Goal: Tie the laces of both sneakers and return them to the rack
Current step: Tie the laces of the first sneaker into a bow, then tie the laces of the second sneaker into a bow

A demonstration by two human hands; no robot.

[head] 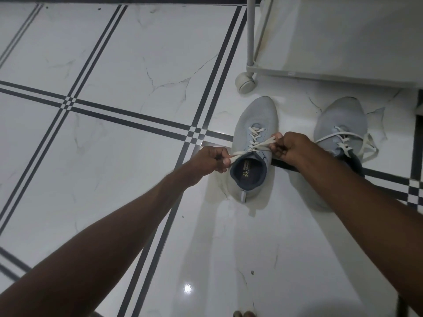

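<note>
Two light grey sneakers with white laces stand on the tiled floor, toes pointing away from me. Over the left sneaker (254, 124) both hands pull the lace ends (261, 146) apart, crossed above the tongue. My left hand (209, 160) pinches one lace end beside the shoe's dark opening. Gripping the other end at the shoe's right side is my right hand (289, 147). The right sneaker (341, 120) sits apart to the right, its laces (366, 145) loose and draped over its side; my right forearm hides its heel.
A white wheeled rack (320, 72) stands just beyond the sneakers at the upper right, its caster (245, 83) close to the left sneaker's toe. White marble floor tiles (114, 53) with dark stripe borders stretch to the left. My toes (243, 314) show at the bottom edge.
</note>
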